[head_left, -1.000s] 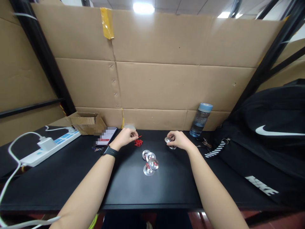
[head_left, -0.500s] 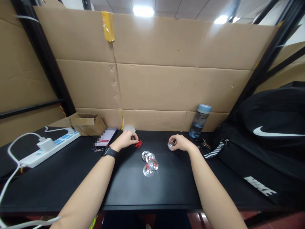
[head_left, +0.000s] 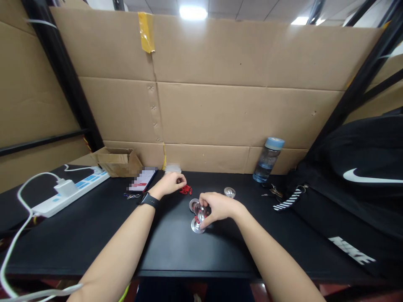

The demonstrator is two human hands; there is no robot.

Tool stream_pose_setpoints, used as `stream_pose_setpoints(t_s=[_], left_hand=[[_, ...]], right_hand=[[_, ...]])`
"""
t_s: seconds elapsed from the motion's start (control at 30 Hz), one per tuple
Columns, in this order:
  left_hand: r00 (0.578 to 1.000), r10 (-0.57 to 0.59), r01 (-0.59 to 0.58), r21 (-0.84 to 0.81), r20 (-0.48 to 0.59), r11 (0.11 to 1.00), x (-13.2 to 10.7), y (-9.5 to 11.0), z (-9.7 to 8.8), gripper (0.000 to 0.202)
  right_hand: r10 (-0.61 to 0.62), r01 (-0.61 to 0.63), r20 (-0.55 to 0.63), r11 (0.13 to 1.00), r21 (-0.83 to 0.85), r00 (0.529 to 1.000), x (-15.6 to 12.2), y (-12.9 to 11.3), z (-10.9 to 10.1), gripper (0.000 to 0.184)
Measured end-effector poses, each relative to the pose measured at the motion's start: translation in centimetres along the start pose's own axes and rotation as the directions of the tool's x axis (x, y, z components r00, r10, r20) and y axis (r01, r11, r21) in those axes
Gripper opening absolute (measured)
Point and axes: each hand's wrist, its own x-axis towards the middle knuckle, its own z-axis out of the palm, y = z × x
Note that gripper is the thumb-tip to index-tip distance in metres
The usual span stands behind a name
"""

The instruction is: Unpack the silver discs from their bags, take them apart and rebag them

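A cluster of shiny silver discs (head_left: pixel 195 206) with red parts lies in the middle of the black table (head_left: pixel 94 235). My right hand (head_left: pixel 217 207) is curled over that cluster, fingertips closed on one disc. Another silver disc (head_left: pixel 229 192) sits alone farther back, just right of the hand. My left hand (head_left: pixel 171 183), a black watch on its wrist, rests in a loose fist at the back of the table, fingertips beside a small pile of red pieces (head_left: pixel 186 190). What the left fingers pinch is not visible.
A blue-capped water bottle (head_left: pixel 268 159) stands at the back right, keys (head_left: pixel 273 191) beside it. A black bag (head_left: pixel 355 184) fills the right side. At the left lie a white power strip (head_left: pixel 69 191), a small cardboard box (head_left: pixel 118 161) and a phone (head_left: pixel 142 179). Cardboard walls close the back.
My right hand set one silver disc down at the back and moved left and nearer onto the disc cluster. The left hand stayed by the red pieces.
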Motion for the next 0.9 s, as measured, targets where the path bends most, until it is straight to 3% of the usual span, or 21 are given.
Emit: stream_pose_setpoints(t_s=[0.17,0.4,0.63,0.77,0.9], left_hand=[[0.99,0.139,-0.14,0.054,0.015,0.989,0.4,0.7,1.7,0.02],[0.987,0.141,-0.151,0.167,0.074,0.974,0.6,0.9,3.9,0.015],[0.988,0.131,-0.144,0.173,0.085,0.974,0.5,0.4,3.2,0.012],[0.989,0.141,-0.144,0.07,0.047,0.987,0.6,0.9,2.8,0.017],[0.988,0.152,-0.154,-0.199,-0.023,0.968,0.9,2.7,2.8,0.013]], right_hand=[[0.016,-0.018,-0.025,0.995,-0.102,1.0,-0.2,-0.7,0.4,0.056],[0.008,-0.009,-0.012,0.993,-0.116,1.0,-0.3,-0.2,0.1,0.046],[0.01,-0.012,-0.039,0.998,-0.06,0.999,-0.5,-0.1,-0.2,0.07],[0.009,0.005,-0.19,0.997,0.076,0.982,-0.6,0.6,-1.1,0.063],[0.034,0.083,-0.391,0.957,0.279,0.92,-0.2,1.3,-1.4,0.058]])
